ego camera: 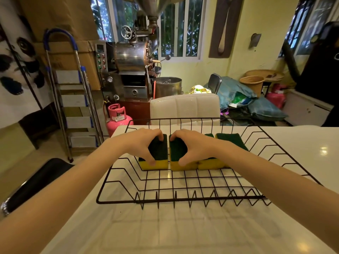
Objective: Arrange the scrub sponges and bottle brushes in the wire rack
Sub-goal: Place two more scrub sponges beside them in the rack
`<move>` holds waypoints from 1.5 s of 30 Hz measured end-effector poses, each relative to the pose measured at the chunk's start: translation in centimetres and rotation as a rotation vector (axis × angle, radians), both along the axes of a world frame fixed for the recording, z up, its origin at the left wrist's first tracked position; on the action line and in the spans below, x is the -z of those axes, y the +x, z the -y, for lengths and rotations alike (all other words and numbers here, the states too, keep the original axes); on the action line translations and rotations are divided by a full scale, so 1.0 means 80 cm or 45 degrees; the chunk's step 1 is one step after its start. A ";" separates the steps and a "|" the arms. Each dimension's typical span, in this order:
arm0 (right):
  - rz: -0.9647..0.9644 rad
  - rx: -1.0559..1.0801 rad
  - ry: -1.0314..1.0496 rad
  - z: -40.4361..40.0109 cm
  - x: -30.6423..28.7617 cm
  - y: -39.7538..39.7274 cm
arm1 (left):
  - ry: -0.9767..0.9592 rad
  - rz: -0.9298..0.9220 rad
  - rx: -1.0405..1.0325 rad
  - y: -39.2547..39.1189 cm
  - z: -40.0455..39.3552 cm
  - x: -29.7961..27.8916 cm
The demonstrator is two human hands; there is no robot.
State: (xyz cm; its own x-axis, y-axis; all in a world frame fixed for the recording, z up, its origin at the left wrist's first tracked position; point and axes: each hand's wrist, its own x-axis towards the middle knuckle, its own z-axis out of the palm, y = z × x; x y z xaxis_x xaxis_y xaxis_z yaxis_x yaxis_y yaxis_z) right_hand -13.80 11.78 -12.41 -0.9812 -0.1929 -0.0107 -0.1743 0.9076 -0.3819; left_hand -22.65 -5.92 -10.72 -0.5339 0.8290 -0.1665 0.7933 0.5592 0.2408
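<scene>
A black wire rack (183, 197) lies on the white table (302, 154). Inside it, a row of yellow scrub sponges with green tops lies side by side. My left hand (141, 142) grips the leftmost sponge (158, 153), thumb on its yellow front edge. My right hand (194, 143) grips the sponge beside it (177, 151) the same way. To the right lie a third sponge (211, 164), partly under my right wrist, and a fourth sponge (232, 140). No bottle brushes are in view.
A white padded chair (185, 107) stands just behind the table's far edge. A black chair (36, 180) is at my left. Beyond are a stepladder (73, 99), a pink gas cylinder (117, 118) and a metal roasting machine (132, 57).
</scene>
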 end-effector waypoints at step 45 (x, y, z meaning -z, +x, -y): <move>0.121 0.325 -0.161 -0.019 -0.024 0.367 | 0.307 0.295 0.302 0.333 -0.004 0.007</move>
